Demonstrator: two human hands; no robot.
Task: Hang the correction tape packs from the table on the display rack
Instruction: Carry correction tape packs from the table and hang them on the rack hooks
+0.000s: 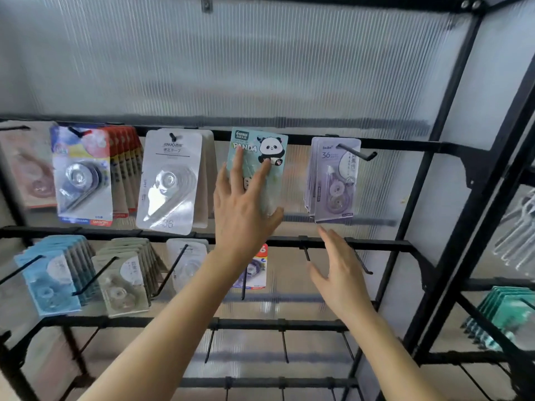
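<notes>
The panda pack (272, 151) lies against the top rail of the rack (405, 146), between the silver packs (170, 180) and lavender packs (333, 180). The left hand (246, 206) presses it flat, fingers (238, 160) straight and spread. The right hand (340, 273) hovers below, loose and empty. No hook shows through the hole, so best feel for the peg, slide the card fully back, then let go gently.

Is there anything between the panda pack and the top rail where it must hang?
Nothing visible. The left hand presses the panda pack flat against the top rail; any hook there is hidden behind the pack.
</notes>
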